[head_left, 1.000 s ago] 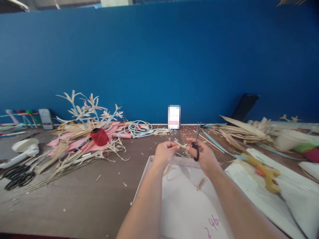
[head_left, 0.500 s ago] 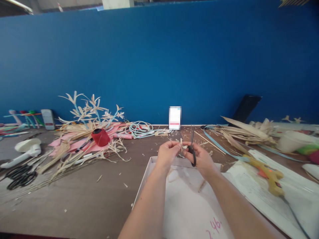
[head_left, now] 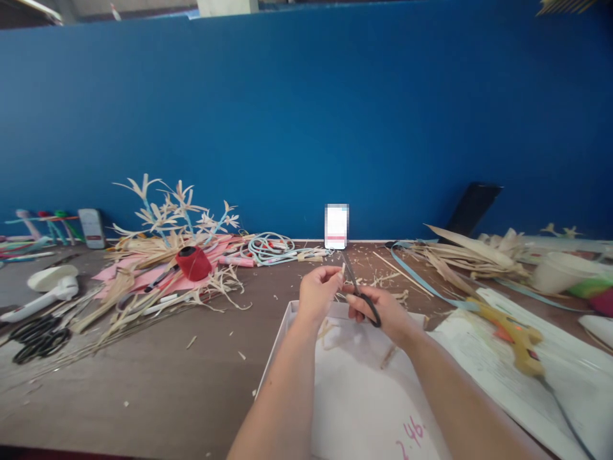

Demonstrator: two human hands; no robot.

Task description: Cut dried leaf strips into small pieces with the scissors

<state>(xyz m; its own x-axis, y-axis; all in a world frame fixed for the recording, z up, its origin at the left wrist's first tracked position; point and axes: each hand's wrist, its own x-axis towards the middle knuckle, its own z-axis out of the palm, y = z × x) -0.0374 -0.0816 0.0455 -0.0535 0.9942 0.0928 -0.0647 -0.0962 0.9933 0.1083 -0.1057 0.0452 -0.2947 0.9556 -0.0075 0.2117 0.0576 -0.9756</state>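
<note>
Pinched between the fingertips of my left hand (head_left: 320,289) is a small pale strip (head_left: 343,269), like dried husk or straw. My right hand (head_left: 383,306) grips a pair of scissors (head_left: 371,309) with dark handles, the blades pointing up and to the left beside the strip. Both hands are over the far edge of a shallow white box lid (head_left: 364,396) with pink handwriting on it. A few pale scraps lie in the lid, partly in the shadow of my hands.
Left are a red thread spool (head_left: 193,263), husk strips, pale husk flowers (head_left: 165,214) and black-handled scissors (head_left: 41,335). A phone (head_left: 336,227) leans on the blue partition (head_left: 297,115). Right, a yellow glue gun (head_left: 520,342) lies on white sheeting, near more husks (head_left: 483,249).
The scissors have tilted from nearly upright to leaning left, as my right hand turned and dropped slightly. My left hand has shifted a little left with the strip.
</note>
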